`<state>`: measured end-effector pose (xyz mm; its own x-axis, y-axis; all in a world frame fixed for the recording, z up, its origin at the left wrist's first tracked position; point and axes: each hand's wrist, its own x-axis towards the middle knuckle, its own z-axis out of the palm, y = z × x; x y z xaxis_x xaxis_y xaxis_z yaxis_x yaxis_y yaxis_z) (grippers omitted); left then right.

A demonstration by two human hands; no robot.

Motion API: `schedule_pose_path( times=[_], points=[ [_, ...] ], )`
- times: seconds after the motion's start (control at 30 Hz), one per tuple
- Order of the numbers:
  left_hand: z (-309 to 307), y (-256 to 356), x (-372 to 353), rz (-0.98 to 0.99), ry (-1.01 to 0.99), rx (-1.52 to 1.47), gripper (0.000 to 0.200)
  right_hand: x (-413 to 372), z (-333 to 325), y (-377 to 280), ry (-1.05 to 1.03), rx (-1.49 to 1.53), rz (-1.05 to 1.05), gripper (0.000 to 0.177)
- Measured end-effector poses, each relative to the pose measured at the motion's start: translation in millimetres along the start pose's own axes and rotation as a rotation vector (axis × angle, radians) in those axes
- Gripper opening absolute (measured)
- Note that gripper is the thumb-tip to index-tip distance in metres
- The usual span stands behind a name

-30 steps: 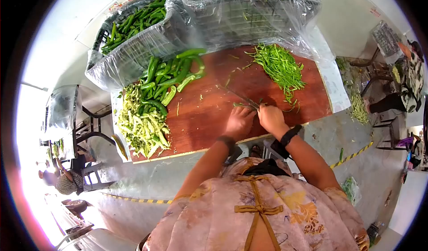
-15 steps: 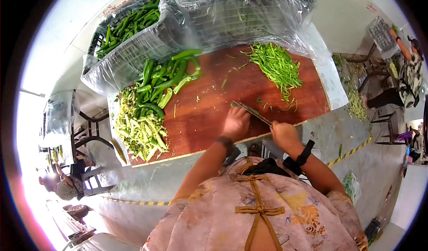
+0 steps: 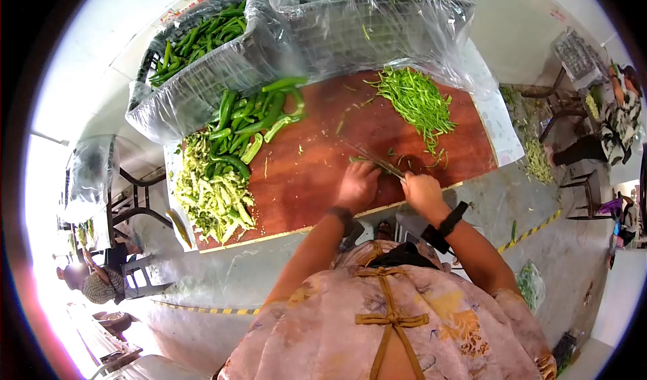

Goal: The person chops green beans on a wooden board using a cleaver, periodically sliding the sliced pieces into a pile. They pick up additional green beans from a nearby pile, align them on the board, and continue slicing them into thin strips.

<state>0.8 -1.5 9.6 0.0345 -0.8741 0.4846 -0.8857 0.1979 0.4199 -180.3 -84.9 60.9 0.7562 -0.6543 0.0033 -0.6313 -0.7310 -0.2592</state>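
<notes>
My right hand (image 3: 424, 195) is wrapped round the handle of a knife (image 3: 376, 159), its blade pointing up and left over the red-brown board (image 3: 303, 184). Beside the blade, my left hand (image 3: 358, 186) has its fingers curled down on a green pepper, mostly hidden, with a bit of green showing at the fingertips. To the right lies a heap of thin green pepper shreds (image 3: 416, 107). On the left side are split green peppers (image 3: 259, 113) and, nearer me, a pile of pale pepper cores and scraps (image 3: 212, 194).
Two plastic-lined crates stand behind the board: the left crate (image 3: 195, 76) holds whole green peppers, the right crate (image 3: 377, 33) some green bits. Another person (image 3: 620, 110) is at far right, and one (image 3: 101, 282) at far left. A black stool (image 3: 590, 194) stands on the floor.
My right hand has shifted slightly left and up with the knife, and the blade has swung to a different angle. My left hand stays nearly in place.
</notes>
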Motion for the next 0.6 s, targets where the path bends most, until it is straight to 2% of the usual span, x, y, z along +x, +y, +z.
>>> schedule_pose_path(
  times=[0.17,0.37,0.43,0.47,0.53,0.6],
  points=[
    [2,-1,-3,-0.02,-0.056,-0.004,0.02,-30,-8,0,-0.085,-0.018,0.032,0.019],
    [7,-6,-4,0.007,0.007,-0.012,0.018,-27,-4,-2,-0.1,-0.069,0.041,0.018],
    [5,-3,-3,-0.112,-0.188,-0.052,0.02,-15,6,-4,-0.043,-0.043,-0.005,0.017],
    [4,-2,-2,-0.121,-0.189,-0.057,0.02,-9,11,-4,0.02,-0.014,-0.045,0.017],
    [4,-4,0,-0.001,0.008,-0.105,0.022,27,14,-12,0.037,-0.021,-0.054,0.017],
    [1,-4,-3,-0.005,0.002,-0.111,0.023,48,16,-21,0.063,-0.022,-0.052,0.017]
  ],
)
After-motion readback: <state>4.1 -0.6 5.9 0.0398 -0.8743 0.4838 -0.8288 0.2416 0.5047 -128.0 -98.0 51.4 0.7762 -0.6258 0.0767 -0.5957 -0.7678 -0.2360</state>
